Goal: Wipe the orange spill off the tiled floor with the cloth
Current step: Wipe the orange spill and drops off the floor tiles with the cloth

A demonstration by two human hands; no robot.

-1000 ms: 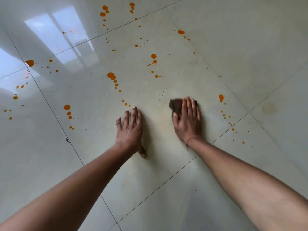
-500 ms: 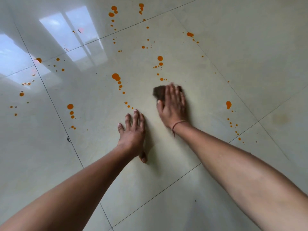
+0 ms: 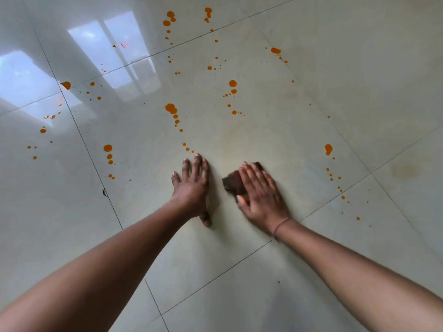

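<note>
The cloth [image 3: 233, 184] is a small, dark brown folded pad, lying flat on the tiled floor [image 3: 239, 271] just right of the frame's centre. Only its left part and a far corner show; the rest is covered by the right hand [image 3: 261, 195], which lies spread on top of it, palm down with fingers straight, pressing rather than gripping. The cloth's edges and the fingertips look slightly blurred. A thin band [image 3: 281, 226] circles the right wrist.

Just left of the cloth, not touching it, the left hand [image 3: 191, 188] rests flat on the floor with fingers extended and the thumb tucked back toward the near side; it holds nothing. Both bare forearms run in from the lower corners of the frame.

The tile under the hands is pale, glossy and free of droplets near the hands. Beyond the fingertips the orange spill [image 3: 170, 108] begins: a trail of round drops runs from the left fingertips up toward a larger blot at centre. More droplet chains lie at centre left, at the right edge of the same tile, and above centre. Farther off, near the top of the frame, clusters cross the dark grout line [image 3: 191, 40]. In the upper left, a bright window reflection [image 3: 107, 53] shines on the tiles, with a few more orange spots around it.
</note>
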